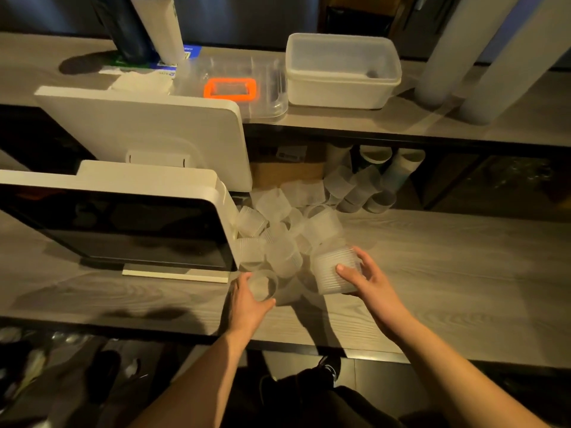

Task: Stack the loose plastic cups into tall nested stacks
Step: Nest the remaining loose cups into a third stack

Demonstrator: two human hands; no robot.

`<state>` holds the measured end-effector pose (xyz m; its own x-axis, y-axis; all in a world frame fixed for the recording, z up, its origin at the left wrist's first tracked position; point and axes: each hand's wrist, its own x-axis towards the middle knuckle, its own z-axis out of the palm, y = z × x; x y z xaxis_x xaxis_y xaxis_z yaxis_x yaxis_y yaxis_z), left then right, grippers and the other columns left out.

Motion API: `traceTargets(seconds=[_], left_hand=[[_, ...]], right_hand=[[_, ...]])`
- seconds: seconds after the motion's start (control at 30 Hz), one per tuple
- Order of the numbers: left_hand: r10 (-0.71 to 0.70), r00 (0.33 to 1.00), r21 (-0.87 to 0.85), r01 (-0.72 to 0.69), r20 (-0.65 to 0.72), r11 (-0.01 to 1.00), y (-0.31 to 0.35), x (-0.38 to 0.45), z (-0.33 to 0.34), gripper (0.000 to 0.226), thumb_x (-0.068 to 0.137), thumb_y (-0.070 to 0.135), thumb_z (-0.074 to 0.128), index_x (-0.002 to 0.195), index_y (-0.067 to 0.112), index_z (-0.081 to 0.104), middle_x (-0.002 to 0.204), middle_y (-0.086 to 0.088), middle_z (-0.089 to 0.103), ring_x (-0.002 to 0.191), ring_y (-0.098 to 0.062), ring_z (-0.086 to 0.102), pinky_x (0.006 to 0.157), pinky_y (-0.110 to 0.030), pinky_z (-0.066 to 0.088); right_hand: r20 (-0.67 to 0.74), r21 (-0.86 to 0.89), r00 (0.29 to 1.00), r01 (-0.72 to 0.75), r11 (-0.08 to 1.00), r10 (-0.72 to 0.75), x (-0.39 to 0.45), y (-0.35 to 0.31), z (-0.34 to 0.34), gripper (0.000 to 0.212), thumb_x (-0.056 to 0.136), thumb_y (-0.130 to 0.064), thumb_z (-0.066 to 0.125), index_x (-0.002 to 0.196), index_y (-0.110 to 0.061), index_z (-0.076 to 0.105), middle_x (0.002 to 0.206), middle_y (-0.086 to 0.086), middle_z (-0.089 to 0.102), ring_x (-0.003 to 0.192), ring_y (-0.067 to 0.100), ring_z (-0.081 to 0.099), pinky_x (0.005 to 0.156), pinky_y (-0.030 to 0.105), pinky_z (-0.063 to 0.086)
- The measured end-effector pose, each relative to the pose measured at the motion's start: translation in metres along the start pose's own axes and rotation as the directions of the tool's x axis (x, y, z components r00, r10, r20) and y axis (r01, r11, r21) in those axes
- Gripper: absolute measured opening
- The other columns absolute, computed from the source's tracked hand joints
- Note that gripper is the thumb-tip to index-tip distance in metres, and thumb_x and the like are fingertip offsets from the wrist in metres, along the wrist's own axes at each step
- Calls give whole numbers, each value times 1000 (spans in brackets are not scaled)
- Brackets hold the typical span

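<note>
A heap of loose frosted plastic cups (287, 220) lies on the wooden counter (432, 273), spreading back under the upper shelf. My left hand (247, 301) grips one cup (264, 287) lying on its side at the heap's near edge, its mouth facing me. My right hand (367, 284) is wrapped around a short nested stack of ribbed cups (332, 271) at the heap's right side, thumb on the front, fingers behind. Both held cups touch or sit just above the counter.
A white point-of-sale screen (123, 220) stands left of the heap, touching some cups. On the upper shelf (401, 125) sit a white tub (340, 72), a clear box with an orange handle (230, 89) and tall sleeves of cups (457, 57). More cup sleeves (380, 177) lie under the shelf.
</note>
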<state>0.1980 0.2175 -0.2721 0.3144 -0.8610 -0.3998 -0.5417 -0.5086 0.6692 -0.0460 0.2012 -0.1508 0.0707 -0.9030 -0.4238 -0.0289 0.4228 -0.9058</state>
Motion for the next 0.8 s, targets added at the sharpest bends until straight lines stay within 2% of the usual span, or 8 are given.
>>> traceTargets(seconds=[0.1, 0.2, 0.27, 0.47, 0.57, 0.67, 0.73, 0.8], left_hand=[[15, 1000, -56, -14, 15, 998, 8, -11, -3, 69, 71, 26, 86, 128, 24, 47, 118, 8, 53, 115, -17, 53, 91, -28, 43], [43, 998, -138, -35, 51, 990, 24, -26, -13, 54, 78, 24, 82, 121, 29, 49, 105, 22, 51, 103, -6, 50, 78, -20, 39], [60, 995, -187, -45, 78, 981, 35, -33, -20, 48, 80, 24, 80, 118, 30, 52, 104, 18, 56, 99, -6, 55, 70, -14, 38], [192, 955, -236, -137, 227, 962, 72, -42, -47, 55, 79, 16, 80, 118, 23, 42, 111, 1, 60, 95, -4, 58, 69, -14, 47], [262, 925, -194, -213, 277, 958, 87, -47, -61, 56, 77, 18, 81, 115, 24, 40, 110, 9, 53, 91, 2, 53, 63, -8, 43], [307, 901, -162, -269, 306, 949, 92, -47, -71, 58, 70, 33, 84, 111, 40, 43, 121, 10, 53, 107, -3, 52, 77, -16, 41], [331, 891, -182, -286, 311, 941, 96, -48, -75, 61, 66, 41, 85, 111, 45, 45, 126, 10, 54, 116, -9, 52, 84, -22, 42], [356, 882, -246, -288, 308, 926, 100, -51, -78, 63, 64, 45, 86, 114, 46, 49, 126, 9, 56, 118, -7, 52, 87, -18, 43]], right_hand=[[7, 7, 1000, 13, 1000, -13, 2, -3, 1, 55, 70, -47, 74, 121, -46, 55, 125, 4, 62, 112, 22, 64, 96, 44, 55], [-5, 19, 1000, 28, 999, -28, 4, -4, 3, 56, 71, -47, 73, 123, -43, 53, 124, 3, 62, 111, 21, 64, 89, 37, 57], [-5, 27, 999, 44, 999, -44, 2, -3, 5, 64, 71, -46, 73, 131, -37, 53, 124, 3, 63, 109, 20, 65, 83, 32, 56], [-6, 37, 995, 101, 994, -101, -9, -11, 18, 62, 77, -44, 70, 135, -32, 51, 124, 2, 62, 107, 17, 65, 83, 31, 58], [-55, 139, 987, 158, 978, -152, -12, -21, 22, 54, 82, -43, 67, 132, -26, 56, 123, 2, 66, 108, 16, 66, 86, 32, 57], [-109, 188, 977, 201, 961, -183, -14, -27, 22, 66, 79, -54, 75, 134, -23, 57, 124, 1, 67, 115, 20, 64, 99, 42, 52], [-100, 148, 972, 225, 963, -212, -16, -31, 23, 72, 75, -60, 70, 137, -26, 55, 126, -3, 66, 116, 16, 63, 100, 40, 51], [-77, 100, 969, 242, 965, -235, -19, -32, 26, 70, 77, -57, 69, 139, -28, 52, 128, -6, 64, 116, 11, 62, 101, 36, 51]])
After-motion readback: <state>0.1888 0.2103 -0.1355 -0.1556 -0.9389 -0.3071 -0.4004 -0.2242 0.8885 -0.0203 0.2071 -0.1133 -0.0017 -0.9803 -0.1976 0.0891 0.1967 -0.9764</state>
